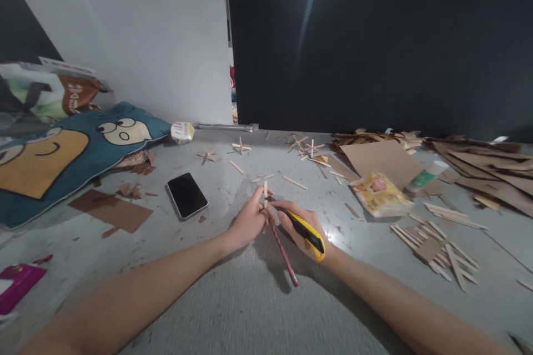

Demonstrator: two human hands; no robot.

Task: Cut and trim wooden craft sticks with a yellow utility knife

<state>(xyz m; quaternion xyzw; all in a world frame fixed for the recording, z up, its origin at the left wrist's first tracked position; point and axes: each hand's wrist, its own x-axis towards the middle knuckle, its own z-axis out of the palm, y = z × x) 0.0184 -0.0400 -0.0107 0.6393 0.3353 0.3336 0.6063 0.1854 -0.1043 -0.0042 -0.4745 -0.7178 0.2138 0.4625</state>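
My left hand (pixel 249 216) pinches a short wooden craft stick (pixel 265 188) that points up and away from me. In my right hand (pixel 306 227) lies a yellow and black utility knife (pixel 306 231), its front end against the stick near my left fingertips. A reddish pencil (pixel 283 252) slants from between the two hands toward me; which fingers hold it I cannot tell. Just beyond my hands lie loose stick pieces (pixel 295 182). Farther back stand small star-shaped bundles of crossed sticks (pixel 240 147).
A black phone (pixel 186 195) and brown cardboard (pixel 112 211) lie left, near a blue cartoon cushion (pixel 83 150). To the right are a yellow packet (pixel 381 194), a glue stick (pixel 427 176), a stick bundle (pixel 433 249) and stacked cardboard (pixel 487 163). A dark panel (pixel 375 44) stands behind.
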